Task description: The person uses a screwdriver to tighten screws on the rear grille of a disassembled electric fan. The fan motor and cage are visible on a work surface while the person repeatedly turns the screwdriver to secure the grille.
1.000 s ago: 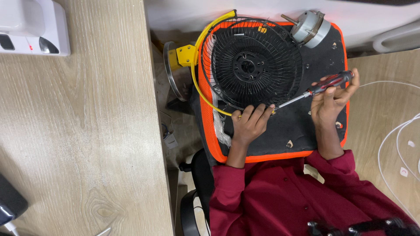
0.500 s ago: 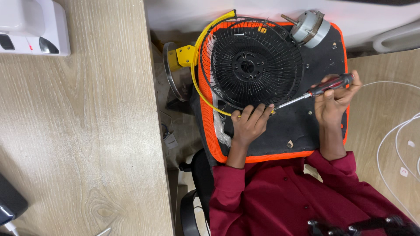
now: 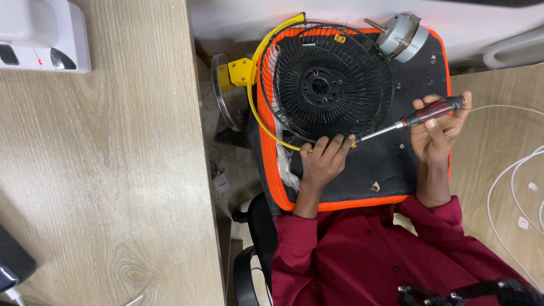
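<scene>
A round black wire fan grille (image 3: 323, 85) with a yellow rim ring (image 3: 256, 107) lies on a black pad with an orange edge (image 3: 396, 170) on my lap. My left hand (image 3: 324, 161) presses its fingers on the grille's near rim, by the yellow ring. My right hand (image 3: 439, 133) grips a red-and-black-handled screwdriver (image 3: 430, 111). Its shaft slants down left, and the tip rests at the rim beside my left fingertips.
A grey fan motor (image 3: 401, 35) sits at the pad's far right corner. A yellow bracket with a metal hoop (image 3: 238, 72) hangs off the pad's left side. Wooden desks flank me: the left one (image 3: 102, 181) carries a white device (image 3: 42, 34); white cables (image 3: 510, 170) lie on the right one.
</scene>
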